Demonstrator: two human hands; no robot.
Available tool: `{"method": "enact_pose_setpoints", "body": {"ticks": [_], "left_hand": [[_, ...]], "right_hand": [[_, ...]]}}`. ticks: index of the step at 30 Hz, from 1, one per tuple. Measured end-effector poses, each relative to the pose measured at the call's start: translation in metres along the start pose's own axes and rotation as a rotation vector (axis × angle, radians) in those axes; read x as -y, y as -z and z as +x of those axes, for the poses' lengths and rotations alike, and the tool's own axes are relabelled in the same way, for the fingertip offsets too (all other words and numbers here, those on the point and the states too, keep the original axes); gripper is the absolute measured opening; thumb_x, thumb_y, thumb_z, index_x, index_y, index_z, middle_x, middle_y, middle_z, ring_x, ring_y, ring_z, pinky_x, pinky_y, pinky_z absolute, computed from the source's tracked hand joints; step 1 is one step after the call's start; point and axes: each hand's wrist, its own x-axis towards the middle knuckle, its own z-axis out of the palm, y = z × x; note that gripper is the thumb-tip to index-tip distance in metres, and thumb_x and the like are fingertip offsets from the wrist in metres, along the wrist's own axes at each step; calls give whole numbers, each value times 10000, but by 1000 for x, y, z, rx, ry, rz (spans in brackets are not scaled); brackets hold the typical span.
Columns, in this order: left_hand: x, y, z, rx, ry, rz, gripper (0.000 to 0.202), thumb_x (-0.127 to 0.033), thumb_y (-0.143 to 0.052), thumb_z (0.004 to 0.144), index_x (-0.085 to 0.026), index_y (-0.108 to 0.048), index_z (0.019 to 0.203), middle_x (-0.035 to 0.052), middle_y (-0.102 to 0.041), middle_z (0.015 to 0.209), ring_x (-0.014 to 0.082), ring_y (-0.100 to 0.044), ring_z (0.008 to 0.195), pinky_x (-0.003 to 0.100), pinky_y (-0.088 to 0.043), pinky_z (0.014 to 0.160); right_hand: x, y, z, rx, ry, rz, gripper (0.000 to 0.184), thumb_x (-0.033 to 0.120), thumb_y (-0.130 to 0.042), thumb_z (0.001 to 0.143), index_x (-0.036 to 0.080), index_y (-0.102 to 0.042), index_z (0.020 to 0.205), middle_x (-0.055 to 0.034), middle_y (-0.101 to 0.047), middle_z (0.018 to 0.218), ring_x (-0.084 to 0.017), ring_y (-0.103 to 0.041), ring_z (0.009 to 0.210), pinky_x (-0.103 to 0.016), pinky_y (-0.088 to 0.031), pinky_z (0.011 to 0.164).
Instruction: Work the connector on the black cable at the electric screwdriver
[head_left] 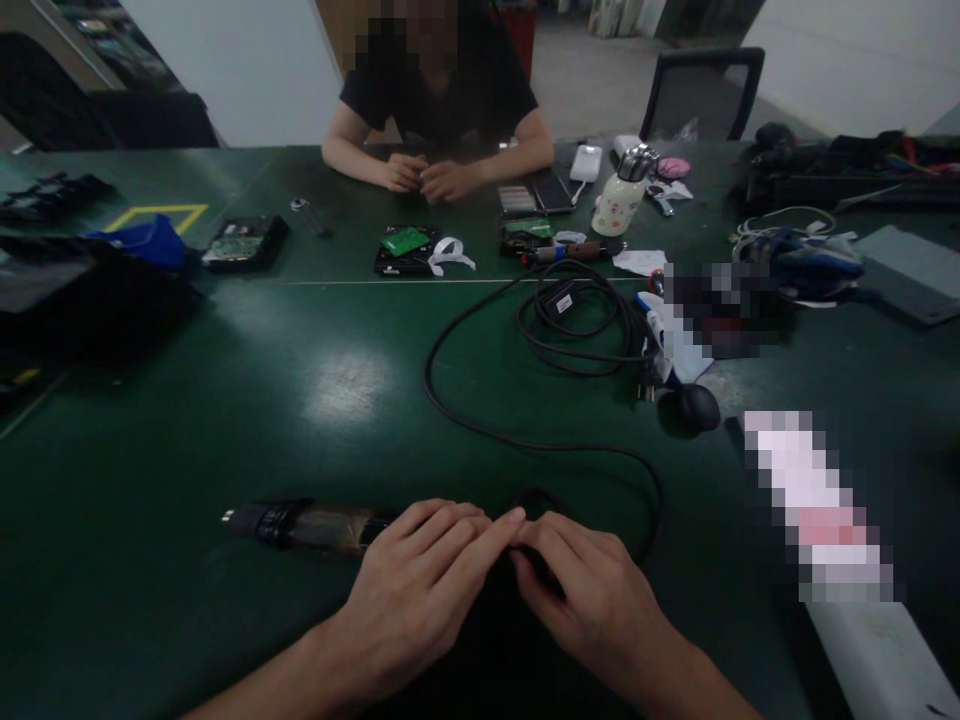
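Observation:
A dark corded electric screwdriver (322, 528) lies level near the table's front, its metal tip pointing left. Brownish tape or clear wrap covers part of its body. My left hand (420, 580) is closed over the rear part of the tool, with the index finger reaching right. Beside it, my right hand (585, 580) is closed, its fingertips meeting the left index finger at the tool's cord end. What lies inside the right fingers is hidden. A black cord (540, 446) loops from behind the right hand across the table to a coil.
A plug (648, 378) and a black mouse-shaped object (696, 407) lie right of the coil. Opened circuit-board devices (405, 245), a second pen-like tool (577, 252) and a patterned bottle (622, 195) stand farther back. Across the table sits a person (450, 110), hands together. A long white box (877, 640) lies at right.

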Motion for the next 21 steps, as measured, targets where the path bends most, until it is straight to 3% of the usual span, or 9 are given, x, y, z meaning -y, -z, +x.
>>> {"method": "enact_pose_setpoints", "body": {"ticks": [5, 11, 17, 21], "left_hand": [[0, 2, 0, 2, -2, -41, 539, -121, -551, 1020, -162, -448, 1547, 77, -722, 1279, 193, -673, 1162, 374, -497, 1002], [1, -1, 0, -11, 5, -1, 559, -114, -571, 1017, -184, -437, 1556, 57, -752, 1168, 167, -709, 1051, 345, -518, 944], [0, 1, 0, 4, -11, -20, 538, -149, -574, 1020, -171, -453, 1543, 76, -720, 1292, 194, -678, 1184, 371, -509, 1005], [3, -5, -4, -31, -11, -46, 555, -110, -564, 1025, -199, -439, 1559, 46, -752, 1186, 173, -692, 1101, 353, -505, 976]], "right_hand": [[0, 1, 0, 15, 1, 22, 142, 192, -477, 1059, 198, -618, 1082, -36, -695, 889, -184, -684, 789, -313, -536, 668], [-1, -1, 0, 22, -10, 48, 128, 179, -493, 1052, 198, -610, 1099, -35, -686, 913, -188, -680, 815, -319, -538, 703], [0, -1, 0, 20, 0, 39, 115, 176, -499, 1054, 196, -605, 1094, -32, -680, 907, -180, -663, 793, -309, -518, 689], [-1, -1, -1, 18, 4, 20, 110, 185, -498, 1054, 195, -604, 1077, -27, -673, 886, -181, -656, 775, -313, -502, 668]]}}
